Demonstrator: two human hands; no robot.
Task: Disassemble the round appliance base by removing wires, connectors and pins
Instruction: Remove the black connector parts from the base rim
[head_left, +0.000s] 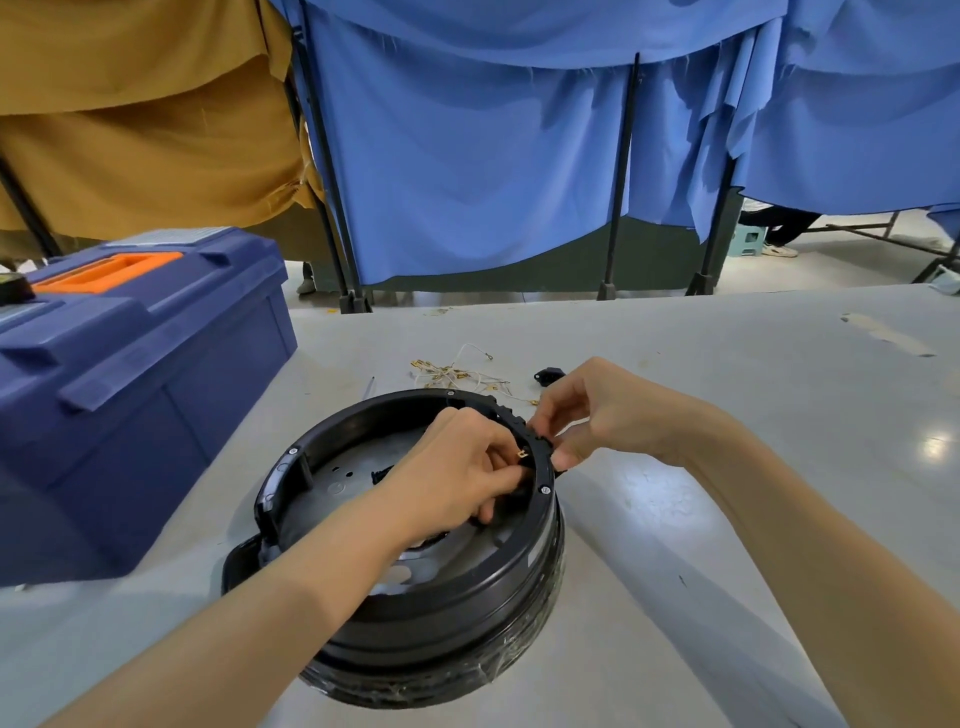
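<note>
The round black appliance base (467, 613) stands open side up on the grey table, its metal floor showing inside. My left hand (457, 467) reaches inside at the right rim, fingers curled around a small black part with a brass terminal (522, 453) on it. My right hand (597, 415) comes from outside and pinches the same black part at the rim's edge. Beyond the base lies a loose bundle of white wires with brass connectors (462, 371), and beside it a small black socket piece (545, 375).
A blue toolbox (130, 374) with an orange handle fills the table's left side, close to the base. Blue and ochre cloth screens on black stands hang behind the table's far edge. Bare grey table surface (779, 415) lies to the right.
</note>
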